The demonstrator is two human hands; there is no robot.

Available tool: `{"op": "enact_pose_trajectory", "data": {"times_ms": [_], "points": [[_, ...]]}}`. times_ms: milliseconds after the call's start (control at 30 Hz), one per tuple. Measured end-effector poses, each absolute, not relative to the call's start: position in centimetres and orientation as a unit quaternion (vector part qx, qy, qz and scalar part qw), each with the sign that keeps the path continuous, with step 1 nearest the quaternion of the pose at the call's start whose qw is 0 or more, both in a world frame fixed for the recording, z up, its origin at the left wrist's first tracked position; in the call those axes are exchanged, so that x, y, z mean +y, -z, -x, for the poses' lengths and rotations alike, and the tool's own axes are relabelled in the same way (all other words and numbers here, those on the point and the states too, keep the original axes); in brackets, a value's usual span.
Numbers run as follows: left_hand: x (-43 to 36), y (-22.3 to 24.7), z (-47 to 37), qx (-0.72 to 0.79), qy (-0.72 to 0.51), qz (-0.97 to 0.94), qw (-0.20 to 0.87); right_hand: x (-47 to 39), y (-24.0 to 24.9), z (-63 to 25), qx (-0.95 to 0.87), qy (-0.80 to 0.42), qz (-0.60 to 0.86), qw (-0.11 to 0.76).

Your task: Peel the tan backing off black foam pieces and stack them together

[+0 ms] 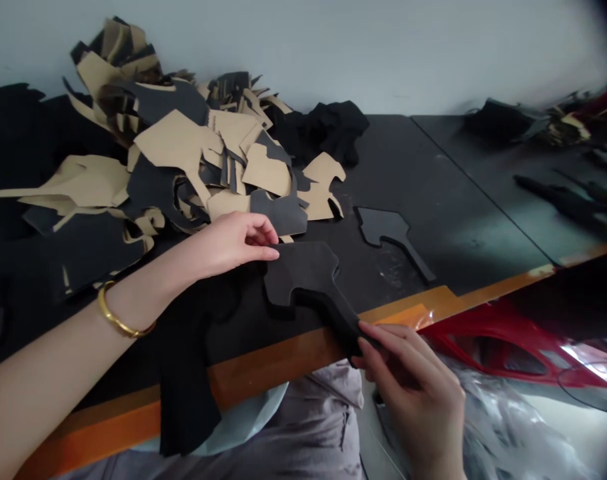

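Note:
A thick black stack of foam-like cut pieces (303,267), with a broad head and a narrow tail, lies near the table's front edge. My left hand (248,241) pinches the upper left corner of its head between thumb and fingers. At the tail end, my right hand (413,387) grips the stack with thumb and forefinger, just past the edge; its other fingers are curled. A similar dark piece (383,223), thinner, rests flat on the table to the right. Below my left forearm a black fabric-like strip (186,393) hangs over the edge.
Behind my left hand rises a loose heap of tan and black cut scraps (178,140). Orange tape (278,357) runs along the front edge of the black table (463,220). A red plastic object (513,343) and clear plastic sheeting (513,433) are at the lower right.

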State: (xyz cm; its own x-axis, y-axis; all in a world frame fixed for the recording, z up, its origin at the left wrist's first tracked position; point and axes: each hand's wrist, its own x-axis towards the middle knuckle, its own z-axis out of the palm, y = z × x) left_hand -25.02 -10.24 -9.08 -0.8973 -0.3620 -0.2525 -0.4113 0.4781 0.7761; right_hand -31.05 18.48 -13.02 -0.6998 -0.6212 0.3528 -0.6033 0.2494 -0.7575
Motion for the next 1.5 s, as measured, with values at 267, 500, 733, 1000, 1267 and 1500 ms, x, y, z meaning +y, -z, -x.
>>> {"op": "enact_pose_trajectory", "data": {"times_ms": [267,500,733,1000,1267,1500], "points": [[-10.2,9.5,25.1,0.866,-0.435,0.247,0.018,18.1,12.7,30.8,0.785,0.505,0.355,0.054],[-10.4,9.8,25.1,0.866,-0.435,0.245,0.021,18.2,12.5,31.0,0.787,0.491,0.369,0.059],[-10.4,9.7,25.2,0.864,-0.433,0.255,0.029,18.2,11.9,31.8,0.784,0.473,0.389,0.100],[-10.5,9.6,25.2,0.864,-0.426,0.266,0.034,17.9,11.5,31.7,0.779,0.487,0.384,0.094],[-10.1,9.4,25.3,0.860,-0.437,0.261,0.029,17.9,12.3,31.0,0.777,0.549,0.299,0.078],[-10.0,9.5,25.2,0.853,-0.465,0.237,0.019,18.3,12.5,31.4,0.781,0.506,0.361,0.063]]}}
